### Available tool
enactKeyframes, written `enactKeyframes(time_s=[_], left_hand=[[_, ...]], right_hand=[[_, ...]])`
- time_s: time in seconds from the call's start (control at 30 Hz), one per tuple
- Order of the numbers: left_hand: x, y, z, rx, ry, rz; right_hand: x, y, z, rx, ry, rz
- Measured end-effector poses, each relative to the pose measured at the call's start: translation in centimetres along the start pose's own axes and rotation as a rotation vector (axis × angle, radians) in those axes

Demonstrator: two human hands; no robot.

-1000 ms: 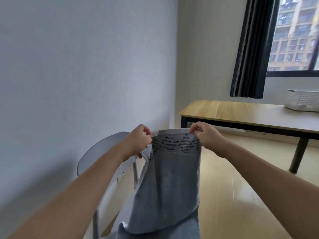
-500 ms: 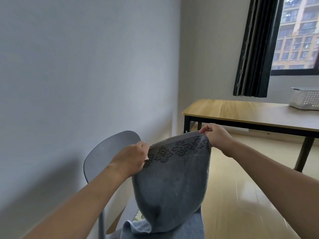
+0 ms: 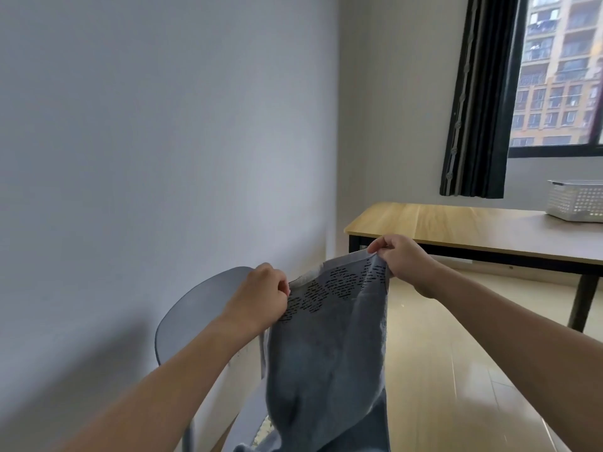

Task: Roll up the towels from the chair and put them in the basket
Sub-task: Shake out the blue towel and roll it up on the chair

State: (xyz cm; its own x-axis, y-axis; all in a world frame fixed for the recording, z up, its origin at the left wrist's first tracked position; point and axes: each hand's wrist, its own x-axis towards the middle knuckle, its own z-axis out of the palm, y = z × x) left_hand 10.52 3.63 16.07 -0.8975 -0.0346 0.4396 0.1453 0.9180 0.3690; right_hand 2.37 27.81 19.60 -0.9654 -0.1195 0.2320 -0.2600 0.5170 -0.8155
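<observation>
1. A person stands over a grey chair [image 3: 195,308] by a pale wall and holds up a blue-grey towel [image 3: 326,360] by its top edge.
2. The left hand [image 3: 261,298] has its fingers curled and pinches the towel's left top corner. The right hand [image 3: 399,259] pinches the right top corner, held a little higher, so the edge slants.
3. The towel hangs between the hands in front of the chair. Its top band carries a dark dashed pattern. The lower part sags and bunches down toward the seat, where more blue cloth lies; whether that is a second towel cannot be told.
4. The towel looks soft, limp and light. It likely drapes and folds at once and would not slip from a pinch, nor break if dropped.
5. The corners seem the best hold, keeping the edge taut for rolling.
6. A white basket [image 3: 577,203] sits on a wooden table [image 3: 456,226] under the window, well apart from the towel.
</observation>
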Motion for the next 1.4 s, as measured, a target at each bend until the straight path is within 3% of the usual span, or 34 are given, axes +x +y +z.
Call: enactKeyframes(time_s=[0.17, 0.27, 0.43, 0.73, 0.9, 1.1, 1.27, 1.4], left_hand=[[1.9, 4.1, -3.0, -0.145, -0.122, -0.107], [2.7, 5.3, -4.7, -0.377, -0.170, -0.193], [3.3, 6.8, -6.4, -0.689, -0.106, -0.309], [3.4, 8.7, -5.2, -0.925, -0.029, -0.402], [3.0, 9.3, -4.9, -1.124, -0.085, -0.398], [3.0, 9.4, -4.4, -1.016, -0.091, -0.270], [3.5, 9.3, -4.4, -1.011, -0.067, -0.276], [3.6, 9.4, -4.3, -0.973, -0.119, -0.257]], right_hand=[[0.0, -3.1, -0.4, 0.170, -0.059, -0.034], [-0.3, -4.5, -0.6, 0.301, -0.050, 0.003], [-1.3, -6.0, -0.8, 0.500, -0.110, 0.026], [-3.4, -6.0, 0.7, 0.358, -0.097, -0.078], [-3.7, -5.7, 1.3, 0.360, -0.098, -0.128], [-3.7, -5.2, 1.0, 0.411, -0.122, -0.107], [-3.7, -4.8, 0.3, 0.442, -0.198, -0.135], [-3.5, -4.0, 0.2, 0.292, -0.139, -0.161]])
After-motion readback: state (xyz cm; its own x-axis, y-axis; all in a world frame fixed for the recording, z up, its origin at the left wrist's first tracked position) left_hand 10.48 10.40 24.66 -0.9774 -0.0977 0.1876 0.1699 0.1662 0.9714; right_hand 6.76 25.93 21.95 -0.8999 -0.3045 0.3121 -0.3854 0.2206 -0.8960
